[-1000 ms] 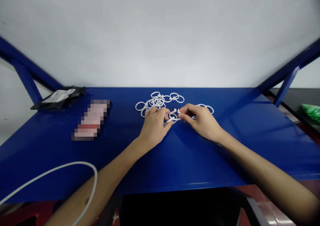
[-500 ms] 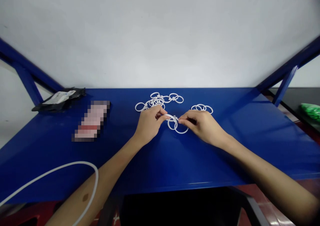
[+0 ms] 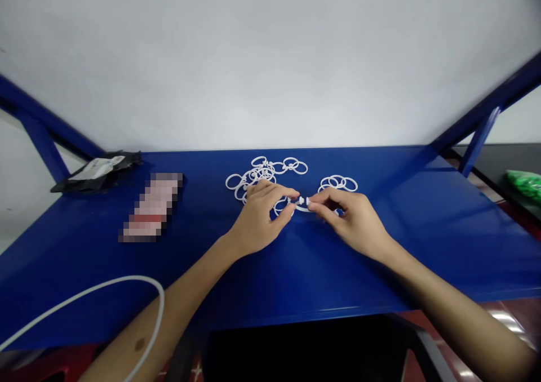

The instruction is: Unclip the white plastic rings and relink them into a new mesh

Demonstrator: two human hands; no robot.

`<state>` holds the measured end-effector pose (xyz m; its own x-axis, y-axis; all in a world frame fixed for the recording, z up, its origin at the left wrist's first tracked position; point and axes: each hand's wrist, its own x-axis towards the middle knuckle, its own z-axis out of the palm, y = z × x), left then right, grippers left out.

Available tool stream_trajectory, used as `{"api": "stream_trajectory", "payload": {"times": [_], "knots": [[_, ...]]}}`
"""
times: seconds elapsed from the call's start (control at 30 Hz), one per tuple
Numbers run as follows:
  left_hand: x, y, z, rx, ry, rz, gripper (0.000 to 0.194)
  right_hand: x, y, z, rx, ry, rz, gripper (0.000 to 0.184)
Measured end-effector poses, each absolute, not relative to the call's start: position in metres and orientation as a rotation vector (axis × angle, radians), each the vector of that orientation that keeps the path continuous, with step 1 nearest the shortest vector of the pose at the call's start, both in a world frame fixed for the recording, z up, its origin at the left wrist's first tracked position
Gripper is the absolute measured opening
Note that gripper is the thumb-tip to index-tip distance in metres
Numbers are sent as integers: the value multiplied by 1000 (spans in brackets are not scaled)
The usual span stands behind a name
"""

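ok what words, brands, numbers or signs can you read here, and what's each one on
None can be read.
White label on the black packet: any print is too small and blurred.
Pixelated oblong on the blue table: any text is hidden.
White rings: no lettering visible.

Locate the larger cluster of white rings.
In the head view, the larger cluster lies near the blue table's back edge, just beyond the left hand and left of the smaller ring group.
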<state>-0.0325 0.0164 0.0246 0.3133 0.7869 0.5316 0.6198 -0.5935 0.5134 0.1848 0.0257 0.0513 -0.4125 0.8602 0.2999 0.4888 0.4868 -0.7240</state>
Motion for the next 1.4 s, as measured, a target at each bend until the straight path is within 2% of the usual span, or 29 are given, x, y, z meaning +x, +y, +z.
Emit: {"api": "stream_trajectory", "payload": {"times": [0.07,0.3,0.5,0.6,0.7,0.8,0.93,1.1,1.4], "knots": [[-28,15,23,2341,1237,1218,8,184,24,49,-1087,-2066,736,16],[-18,9,10,2563,1156,1345,15,184,18,39,-958,-2146,628,11],[-14,6,11,2763,1119,1443,18,184,14,35,-885,-2254,493,17],[-16,11,11,2796,1177,1360,14,187,21,37,-905,-2246,438,13],[-21,17,8,2822,1331,1148,20,201,33,44,-972,-2186,347,14],[-28,21,4,2838,1452,877,19,229,43,51,-1180,-2071,321,22],[-33,22,2,2848,1514,655,13,281,47,50,-1588,-1981,448,35],[-34,23,4,2829,1529,593,12,328,38,32,-1895,-1943,534,49],[-36,25,-3,2882,1493,648,15,328,23,21,-1885,-2009,567,44]]}}
